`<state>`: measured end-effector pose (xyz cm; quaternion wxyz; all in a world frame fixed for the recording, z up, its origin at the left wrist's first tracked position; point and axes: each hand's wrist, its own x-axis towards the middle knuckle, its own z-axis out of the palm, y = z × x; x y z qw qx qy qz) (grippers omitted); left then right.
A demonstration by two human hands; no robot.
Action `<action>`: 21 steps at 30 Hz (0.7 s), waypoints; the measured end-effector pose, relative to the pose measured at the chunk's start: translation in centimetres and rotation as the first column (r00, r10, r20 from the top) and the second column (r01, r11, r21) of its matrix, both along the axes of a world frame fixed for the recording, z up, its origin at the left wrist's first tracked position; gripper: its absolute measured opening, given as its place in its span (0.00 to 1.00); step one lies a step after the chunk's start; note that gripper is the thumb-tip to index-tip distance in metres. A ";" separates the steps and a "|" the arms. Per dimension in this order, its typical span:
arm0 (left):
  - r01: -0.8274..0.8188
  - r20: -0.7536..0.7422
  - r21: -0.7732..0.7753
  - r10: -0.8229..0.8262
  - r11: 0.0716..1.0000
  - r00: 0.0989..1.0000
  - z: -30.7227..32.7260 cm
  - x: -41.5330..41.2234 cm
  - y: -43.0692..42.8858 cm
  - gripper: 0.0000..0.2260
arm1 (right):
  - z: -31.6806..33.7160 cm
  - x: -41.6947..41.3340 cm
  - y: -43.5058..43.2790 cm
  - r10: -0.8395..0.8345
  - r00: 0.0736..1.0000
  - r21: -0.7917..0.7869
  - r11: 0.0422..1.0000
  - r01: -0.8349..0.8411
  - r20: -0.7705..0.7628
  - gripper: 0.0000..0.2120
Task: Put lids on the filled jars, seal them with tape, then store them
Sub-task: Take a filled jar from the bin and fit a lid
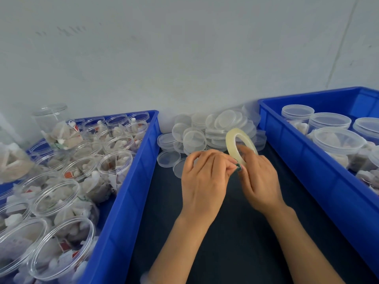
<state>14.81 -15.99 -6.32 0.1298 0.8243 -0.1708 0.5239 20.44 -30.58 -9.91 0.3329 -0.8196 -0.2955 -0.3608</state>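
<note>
- Flanking the dark bench [225,232], a left blue plastic bin [131,181] holds open clear filled jars [114,162]; a right blue plastic bin [307,150] holds lidded jars [338,140].
- Clear round plastic lids [194,138] lie piled at the back of the bench.
- The pale translucent tape roll [230,144] is held upright above the bench. It is probably light and stiff, best gripped by its ring.
- The right hand [258,177] curls round the roll, and the left hand [203,177] pinches at its edge.
</note>
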 end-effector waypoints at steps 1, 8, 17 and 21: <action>-0.029 0.014 0.002 0.029 1.000 0.999 0.0 -0.1 -0.1 0.18 | -0.1 0.2 -0.1 -0.036 0.998 -0.020 0.999 0.037 0.053 0.19; -0.079 0.015 -0.154 0.082 0.985 0.997 -1.2 -2.0 -0.1 0.05 | -0.5 1.4 -2.1 -0.288 0.906 -0.035 0.949 0.314 0.309 0.28; -0.085 -0.236 -0.571 -0.065 0.817 0.970 -2.5 -5.7 3.2 0.10 | -1.3 2.0 -3.3 -0.394 0.848 0.002 0.907 0.420 0.355 0.30; -0.094 -0.273 -0.694 -0.141 0.714 0.952 -2.8 -5.9 3.9 0.18 | -1.4 1.9 -2.5 -0.376 0.862 -0.018 0.914 0.406 0.341 0.29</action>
